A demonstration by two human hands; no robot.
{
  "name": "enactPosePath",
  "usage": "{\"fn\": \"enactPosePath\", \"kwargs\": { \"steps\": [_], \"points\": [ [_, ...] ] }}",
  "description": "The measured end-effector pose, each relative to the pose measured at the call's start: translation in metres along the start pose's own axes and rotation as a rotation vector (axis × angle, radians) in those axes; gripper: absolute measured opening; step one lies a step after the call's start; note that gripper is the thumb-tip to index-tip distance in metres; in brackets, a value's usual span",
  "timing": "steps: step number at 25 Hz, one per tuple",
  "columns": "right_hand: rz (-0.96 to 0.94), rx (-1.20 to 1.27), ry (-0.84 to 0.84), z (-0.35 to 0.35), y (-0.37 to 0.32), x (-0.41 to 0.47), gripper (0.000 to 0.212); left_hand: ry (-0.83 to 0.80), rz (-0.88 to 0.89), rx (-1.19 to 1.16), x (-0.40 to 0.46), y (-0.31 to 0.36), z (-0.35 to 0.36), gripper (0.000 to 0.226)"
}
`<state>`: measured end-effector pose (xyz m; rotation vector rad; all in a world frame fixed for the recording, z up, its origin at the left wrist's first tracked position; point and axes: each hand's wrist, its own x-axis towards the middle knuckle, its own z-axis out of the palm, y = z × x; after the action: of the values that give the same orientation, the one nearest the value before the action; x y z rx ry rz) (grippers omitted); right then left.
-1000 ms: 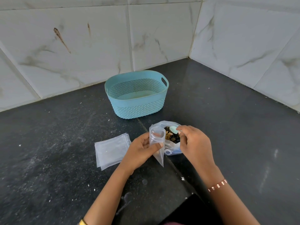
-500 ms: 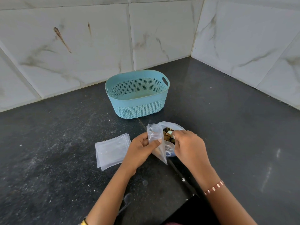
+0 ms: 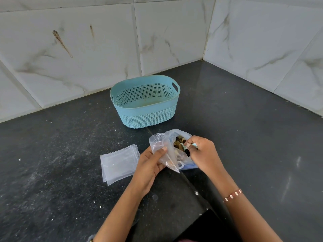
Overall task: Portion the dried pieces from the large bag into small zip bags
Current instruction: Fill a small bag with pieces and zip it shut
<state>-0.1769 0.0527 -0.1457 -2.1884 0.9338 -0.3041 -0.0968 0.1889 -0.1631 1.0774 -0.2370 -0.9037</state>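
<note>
My left hand [image 3: 150,165] grips a clear small zip bag [image 3: 160,145] and holds it upright with its mouth open; a few brown bits show near its bottom corner. Right behind it stands the large bag [image 3: 176,134], open at the top, with brown and dark dried pieces [image 3: 179,141] inside. My right hand [image 3: 204,152] is at the large bag's mouth, over the pieces. Its fingers are curled round a small pale green scoop [image 3: 183,146], most of which they hide.
A stack of flat empty zip bags [image 3: 117,163] lies on the black counter [image 3: 61,172] left of my left hand. A teal perforated basket [image 3: 145,117] stands behind the bags. Tiled walls meet in the corner at the back right.
My right hand has shifted a little left within the large bag's mouth, closer to the small bag. My left hand has tilted the small bag slightly.
</note>
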Motion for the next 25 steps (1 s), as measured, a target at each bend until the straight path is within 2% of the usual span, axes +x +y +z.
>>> {"fn": "enactPosePath", "kwargs": {
  "steps": [7, 9, 13, 17, 19, 23, 25],
  "points": [
    [0.164, 0.305, 0.1, -0.008, 0.0, 0.001, 0.019, -0.025, 0.022, 0.033, 0.006, 0.005, 0.007, 0.017],
    [0.194, 0.345, 0.062, -0.013, -0.002, -0.002, 0.018, -0.022, 0.018, 0.027, 0.007, 0.005, 0.004, 0.018],
    [0.193, 0.276, -0.066, -0.015, -0.01, -0.003, 0.017, -0.017, -0.004, 0.042, 0.007, 0.002, 0.0, 0.019],
    [0.275, 0.392, -0.07, -0.018, -0.012, -0.003, 0.017, -0.01, 0.007, 0.113, 0.007, 0.003, 0.001, 0.02],
    [0.244, 0.338, -0.081, -0.019, -0.013, -0.004, 0.018, -0.014, 0.016, 0.141, 0.007, 0.003, 0.001, 0.02],
    [0.073, 0.003, -0.085, -0.011, -0.019, -0.004, 0.019, -0.039, 0.065, 0.081, 0.008, 0.001, 0.0, 0.025],
    [0.09, 0.027, -0.06, -0.006, -0.019, -0.004, 0.019, -0.054, 0.077, 0.061, 0.008, 0.001, 0.001, 0.032]
  ]
}}
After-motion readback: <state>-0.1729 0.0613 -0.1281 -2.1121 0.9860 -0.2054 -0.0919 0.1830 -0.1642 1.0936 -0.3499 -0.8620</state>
